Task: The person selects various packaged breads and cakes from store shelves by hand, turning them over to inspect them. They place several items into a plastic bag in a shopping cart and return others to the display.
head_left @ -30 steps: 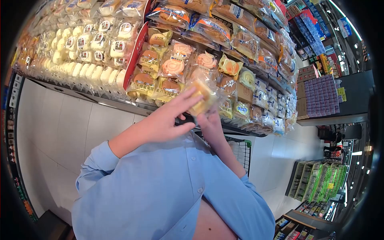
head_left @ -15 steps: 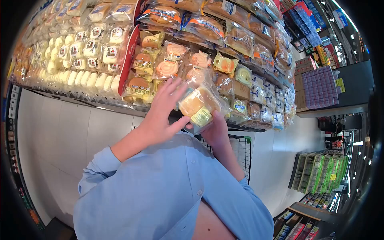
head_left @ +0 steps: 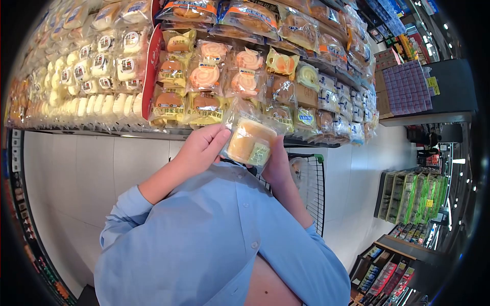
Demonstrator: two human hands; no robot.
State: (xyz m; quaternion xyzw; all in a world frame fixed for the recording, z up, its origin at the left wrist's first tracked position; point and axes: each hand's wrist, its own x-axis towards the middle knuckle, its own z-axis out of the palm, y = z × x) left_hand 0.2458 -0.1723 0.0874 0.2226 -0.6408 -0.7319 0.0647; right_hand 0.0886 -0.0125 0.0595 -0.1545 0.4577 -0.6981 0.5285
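A clear plastic pack holding a golden bun, with a yellow-green label at its lower corner, is held between both hands in front of a store shelf. My left hand grips the pack's left side, fingers curled onto the wrapper. My right hand supports it from the right and behind, mostly hidden by the pack. Light blue shirt sleeves cover both forearms.
The shelf is packed with wrapped rolls, swirl cakes and white buns. A black wire shopping cart stands just below my right arm. White tiled floor lies around; further shelves with goods stand to the right.
The pack has been turned label-side toward me and brought lower. My left hand's fingers, spread before, have closed onto its side.
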